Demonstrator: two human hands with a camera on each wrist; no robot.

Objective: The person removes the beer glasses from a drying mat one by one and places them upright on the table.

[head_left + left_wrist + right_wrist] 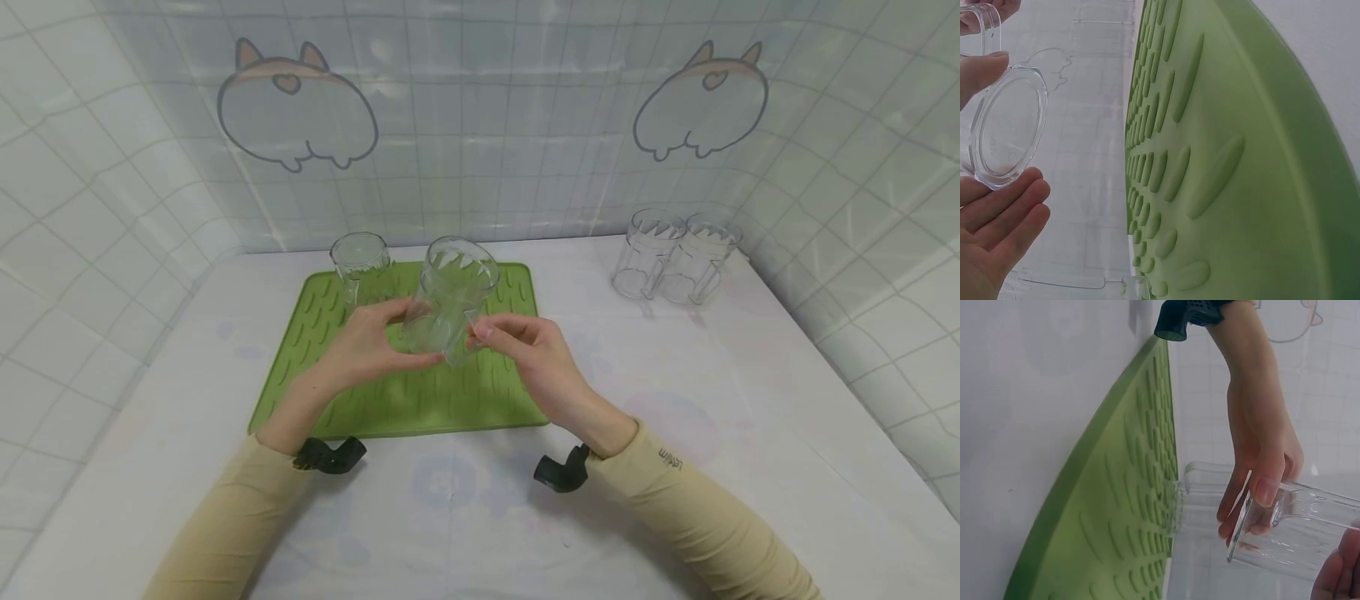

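Observation:
A clear glass mug [454, 287] is held above the green ribbed mat [420, 417], its open rim up and leaning slightly. My left hand [363, 342] grips the lower body, thumb on one side and fingers on the other. From the right, my right hand [536, 354] pinches the mug's handle between thumb and fingers. The left wrist view shows the round mug base [1013, 128] between thumb and fingers, apart from the mat. In the right wrist view, fingers of the left hand [1266, 437] wrap near the base.
Another clear mug [362, 260] stands upright at the mat's back left. Two more mugs, one [643, 254] beside the other [696, 258], stand on the white table [660, 467] at the back right. A tile-patterned wall covering [495, 125] rises behind and at both sides.

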